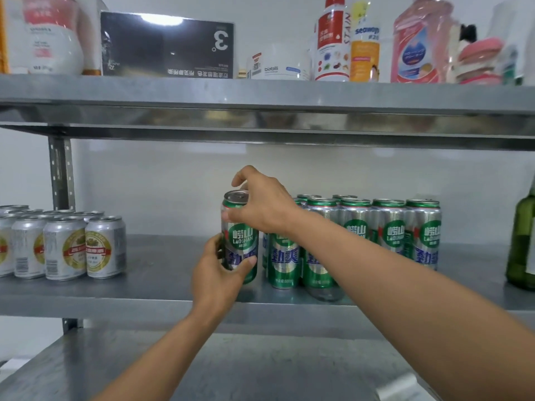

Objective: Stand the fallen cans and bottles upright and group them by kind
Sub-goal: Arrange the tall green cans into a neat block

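Grey metal shelf (162, 273), middle tier. Upright on it: block of tall green-and-silver beer cans (388, 233) right of centre, cluster of short silver-and-gold cans (66, 247) far left, dark green glass bottle (521, 241) at right edge. Single tall green-and-silver can (241, 238) upright just left of the block, narrow gap. Gripped low by left hand (217, 276), fingers curled round body; pinched at rim by right hand (262, 204). Step: joining it to its kind. Next, probably: slide right against block, let go.

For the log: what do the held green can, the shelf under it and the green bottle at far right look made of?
Held green can: thin metal, likely aluminium; bright silver lid with pull tab, glossy printed wall.
Shelf: sheet metal, probably galvanised steel; dull grey mottled sheen.
Green bottle: seemingly glass; dark, translucent, glossy, though plastic is possible.
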